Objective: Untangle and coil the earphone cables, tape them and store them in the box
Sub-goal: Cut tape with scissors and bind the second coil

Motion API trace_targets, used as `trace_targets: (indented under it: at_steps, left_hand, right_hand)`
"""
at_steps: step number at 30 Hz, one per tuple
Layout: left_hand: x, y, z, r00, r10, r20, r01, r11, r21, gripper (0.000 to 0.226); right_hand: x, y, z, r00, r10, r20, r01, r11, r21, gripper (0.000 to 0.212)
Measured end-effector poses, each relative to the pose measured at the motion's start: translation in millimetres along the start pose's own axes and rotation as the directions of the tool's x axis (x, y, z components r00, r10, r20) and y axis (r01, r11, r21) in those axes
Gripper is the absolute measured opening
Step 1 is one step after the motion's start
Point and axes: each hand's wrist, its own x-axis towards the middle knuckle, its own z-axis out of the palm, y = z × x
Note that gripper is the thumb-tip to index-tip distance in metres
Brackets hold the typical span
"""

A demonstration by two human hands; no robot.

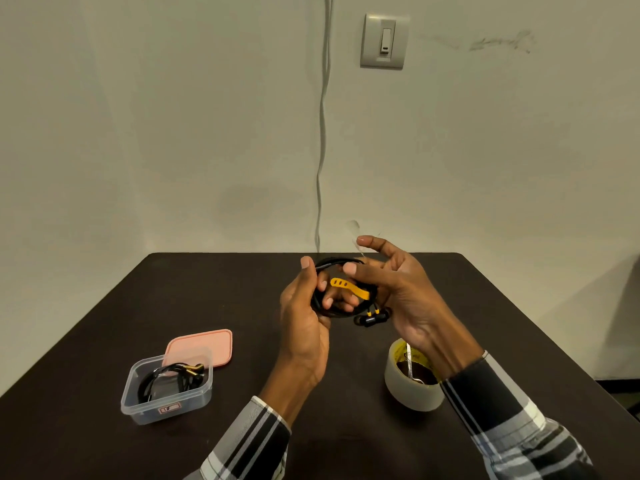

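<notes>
Earphones (341,292), coiled, sit above the table (104,341), left hand (304,313) curled around them; right fingers (367,242) pinch one tape strip (354,230). Box (166,389) holds one black coil (162,379).

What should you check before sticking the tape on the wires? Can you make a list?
1. Coil held together: ok, the left hand grips the black loops.
2. Tape piece ready: ok, a clear strip hangs from the right hand.
3. Strip lying flat, not folded: cannot tell.
4. Earbuds tucked in: not ok, they dangle below.
5. Box open: ok, its pink lid lies behind it.
6. Room in the box: ok, one coil inside.
</notes>
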Motion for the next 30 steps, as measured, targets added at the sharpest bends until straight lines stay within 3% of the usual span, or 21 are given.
trace_targets:
  at_steps: [5,11,17,22,30]
  left_hand:
    - [-1.8,2.3,-5.2,1.0,-0.019,0.017,0.016,0.988,0.153,0.041]
    - [-1.6,3.6,-15.4,0.995,-0.073,0.072,0.058,0.979,0.195,0.031]
    - [-1.8,6.6,-27.6,0.989,-0.117,0.086,0.081,0.936,0.342,0.031]
    - [3.9,11.5,-33.1,0.979,-0.166,0.116,0.102,0.899,0.427,0.033]
    - [23.0,35.8,-19.4,0.971,-0.08,0.223,-0.052,0.845,0.532,0.037]
  right_hand:
    - [3.3,-8.3,-5.4,1.0,-0.013,-0.024,0.012,0.998,-0.058,0.067]
    - [5.9,-20.5,-8.4,0.999,-0.027,-0.025,0.022,0.979,-0.203,0.064]
    - [10.5,-31.9,-11.4,0.998,-0.057,-0.025,0.04,0.896,-0.441,0.057]
    - [14.7,-39.0,-11.3,0.998,-0.063,0.006,0.056,0.841,-0.538,0.058]
    - [16.4,-43.9,-10.8,0.998,-0.045,0.042,0.061,0.792,-0.608,0.055]
